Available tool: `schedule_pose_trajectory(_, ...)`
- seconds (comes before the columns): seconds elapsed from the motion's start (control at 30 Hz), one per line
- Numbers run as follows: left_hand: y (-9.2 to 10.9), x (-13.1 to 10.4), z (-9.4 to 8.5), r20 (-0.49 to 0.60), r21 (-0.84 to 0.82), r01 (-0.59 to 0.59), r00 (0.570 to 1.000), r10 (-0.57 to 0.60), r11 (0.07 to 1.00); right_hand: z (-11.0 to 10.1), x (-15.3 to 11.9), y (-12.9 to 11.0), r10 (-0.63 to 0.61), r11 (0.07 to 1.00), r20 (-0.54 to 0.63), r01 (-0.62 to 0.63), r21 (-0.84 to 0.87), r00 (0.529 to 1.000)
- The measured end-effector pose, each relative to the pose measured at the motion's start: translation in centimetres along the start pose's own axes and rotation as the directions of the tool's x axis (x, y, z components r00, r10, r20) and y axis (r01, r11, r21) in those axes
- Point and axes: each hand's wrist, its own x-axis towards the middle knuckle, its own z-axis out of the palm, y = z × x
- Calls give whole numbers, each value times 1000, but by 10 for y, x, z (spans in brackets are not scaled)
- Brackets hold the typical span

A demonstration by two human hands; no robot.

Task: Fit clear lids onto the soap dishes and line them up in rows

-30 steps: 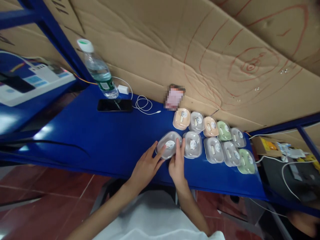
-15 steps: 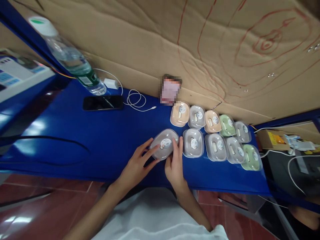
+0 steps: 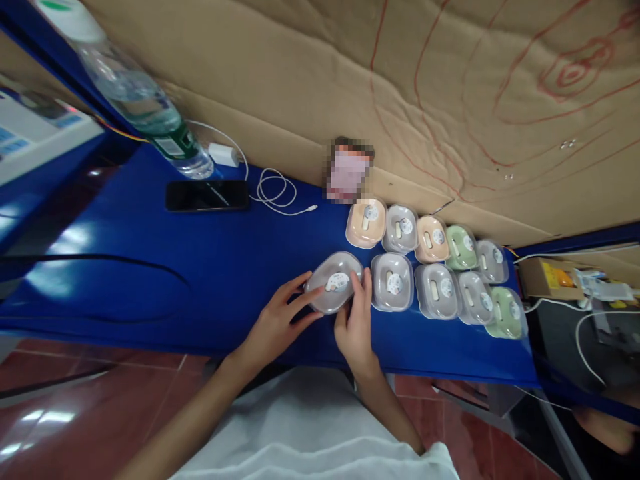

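A grey lidded container (image 3: 327, 298) with a round sticker is held between both hands over the blue table (image 3: 225, 267). My left hand (image 3: 280, 320) grips its left side, fingers on the lid and edge. On its right side my right hand (image 3: 356, 327) presses with the fingers on the rim and lid. Just to the right stands another grey container (image 3: 387, 297), in a front row that ends in a green container (image 3: 507, 325). A back row holds an orange container (image 3: 365, 237) and several more in grey, orange and green.
Behind the left part stand a water bottle (image 3: 150, 120), a black phone (image 3: 200, 196), a white charger (image 3: 223, 155) and a coiled cable (image 3: 275, 193). A pixelated item (image 3: 347, 172) leans by the cardboard wall (image 3: 280, 87). At far right, a person's arm (image 3: 605, 427) shows.
The view has shifted slightly, moving the table items a little in the picture. Both hands keep their hold on the grey container, with no clear change of grip.
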Motion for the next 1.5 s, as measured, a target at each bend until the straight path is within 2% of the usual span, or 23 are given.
schedule_pose_trajectory(0.13,6,11,8,24,-13,68,997,-67,998,-4,-6,-8,-32,995,-43,28,-92,999)
schedule_pose_trajectory(0.27,23,22,17,116,-29,75,991,-71,997,-26,-22,-11,-163,975,-138,138,-177,977)
schedule_pose_trajectory(0.37,32,25,23,170,-13,36,985,-33,999,-51,-32,1,-172,963,-252,109,-249,952)
schedule_pose_trajectory(0.5,34,29,29,80,34,46,996,-48,998,-77,-35,32,-133,945,-348,13,-326,928)
schedule_pose_trajectory(0.6,36,36,31,47,85,24,998,-28,996,-85,-34,53,-109,938,-338,-16,-346,935)
schedule_pose_trajectory(0.67,38,40,31,62,117,9,998,-16,993,-85,-33,60,-98,940,-284,-6,-341,954)
schedule_pose_trajectory(0.77,39,41,28,79,135,-3,997,-8,991,-83,-31,59,-48,948,-171,-10,-319,984)
schedule_pose_trajectory(0.83,36,44,24,84,120,-11,996,1,993,-83,-29,55,-19,951,-138,-24,-309,990)
schedule_pose_trajectory(0.93,28,57,17,68,61,19,997,-23,998,-91,-27,56,-35,939,-173,-27,-342,984)
schedule_pose_trajectory(1.0,21,74,18,39,-11,66,997,-65,998,-102,-26,65,-52,923,-235,-43,-382,971)
schedule_pose_trajectory(1.1,13,102,30,15,-159,143,990,-143,977,-122,-26,90,-40,917,-388,-121,-381,921)
schedule_pose_trajectory(1.2,17,116,53,66,-260,228,974,-219,938,-134,-30,112,20,920,-510,-216,-328,860)
schedule_pose_trajectory(1.27,25,117,68,104,-269,229,973,-208,936,-134,-33,119,80,927,-492,-246,-283,867)
schedule_pose_trajectory(1.33,34,114,80,123,-259,205,976,-178,944,-130,-35,120,107,935,-427,-236,-263,898)
schedule_pose_trajectory(1.4,40,111,86,109,-260,199,978,-176,945,-126,-36,117,94,936,-384,-213,-280,918)
schedule_pose_trajectory(1.5,40,107,88,71,-286,243,970,-232,927,-120,-35,111,82,933,-403,-213,-292,912)
